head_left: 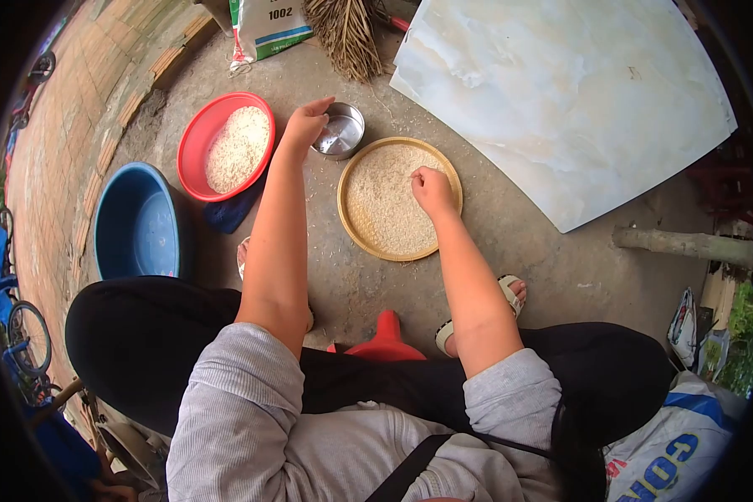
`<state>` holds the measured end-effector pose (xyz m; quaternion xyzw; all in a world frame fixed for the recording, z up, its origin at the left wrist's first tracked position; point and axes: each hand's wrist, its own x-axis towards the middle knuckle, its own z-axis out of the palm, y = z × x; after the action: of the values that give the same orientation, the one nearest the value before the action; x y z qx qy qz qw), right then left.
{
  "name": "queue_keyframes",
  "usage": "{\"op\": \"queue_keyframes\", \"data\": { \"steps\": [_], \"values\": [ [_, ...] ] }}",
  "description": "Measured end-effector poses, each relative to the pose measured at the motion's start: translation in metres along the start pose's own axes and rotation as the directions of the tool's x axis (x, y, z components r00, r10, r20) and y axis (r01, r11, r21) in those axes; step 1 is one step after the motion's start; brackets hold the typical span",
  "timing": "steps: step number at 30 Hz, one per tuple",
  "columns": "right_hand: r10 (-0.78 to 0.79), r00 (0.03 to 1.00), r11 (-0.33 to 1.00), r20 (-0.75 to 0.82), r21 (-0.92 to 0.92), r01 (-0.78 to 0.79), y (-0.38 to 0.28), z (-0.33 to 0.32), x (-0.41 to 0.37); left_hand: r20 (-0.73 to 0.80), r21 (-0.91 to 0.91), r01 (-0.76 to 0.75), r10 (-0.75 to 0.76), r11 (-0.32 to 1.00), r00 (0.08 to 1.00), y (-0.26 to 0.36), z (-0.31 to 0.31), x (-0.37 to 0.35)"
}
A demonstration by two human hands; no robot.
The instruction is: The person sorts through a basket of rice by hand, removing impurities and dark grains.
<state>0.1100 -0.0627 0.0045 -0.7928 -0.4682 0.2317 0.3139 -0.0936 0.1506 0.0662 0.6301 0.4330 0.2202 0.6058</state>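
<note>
My left hand (306, 125) is at the left rim of a small round steel bowl (340, 136), its fingers closed at the edge. The bowl's shiny inside shows no grain. Over the right half of a round yellow tray (344, 211), my right hand (432, 189) is closed with fingertips pinched together. Whatever the pinch holds is too small to make out. Pale rice grains (389, 205) cover the tray in a layer. Left of my left hand stands a red basin (185, 159) with a heap of pale grain (239, 151) inside.
A blue tub (142, 226) stands at the left by my knee. Behind are a printed sack (272, 29) and a straw broom (343, 33). A large marbled sheet (560, 92) fills the upper right, with a log (682, 244) below it. A red plastic object (385, 341) lies between my legs.
</note>
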Motion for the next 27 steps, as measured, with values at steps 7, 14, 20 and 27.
{"op": "queue_keyframes", "data": {
  "steps": [7,14,20,27],
  "values": [
    [0.389,0.860,0.909,-0.332,0.288,-0.300,0.027,0.005,-0.002,-0.438,0.308,-0.092,0.227,0.947,0.870,-0.010,0.056,-0.010],
    [0.150,0.960,0.983,-0.235,-0.067,-0.170,0.016,0.006,-0.010,-0.035,0.711,-0.311,0.473,0.631,0.880,-0.060,0.129,-0.040],
    [-0.078,0.967,0.984,-0.241,-0.173,0.036,-0.009,0.008,-0.010,-0.044,0.579,-0.116,0.173,0.807,0.984,-0.061,0.121,-0.039],
    [0.066,0.966,0.997,-0.250,0.059,-0.053,-0.012,0.016,-0.005,0.109,-0.275,0.230,-0.207,0.934,0.972,-0.043,0.097,-0.016]
  ]
}}
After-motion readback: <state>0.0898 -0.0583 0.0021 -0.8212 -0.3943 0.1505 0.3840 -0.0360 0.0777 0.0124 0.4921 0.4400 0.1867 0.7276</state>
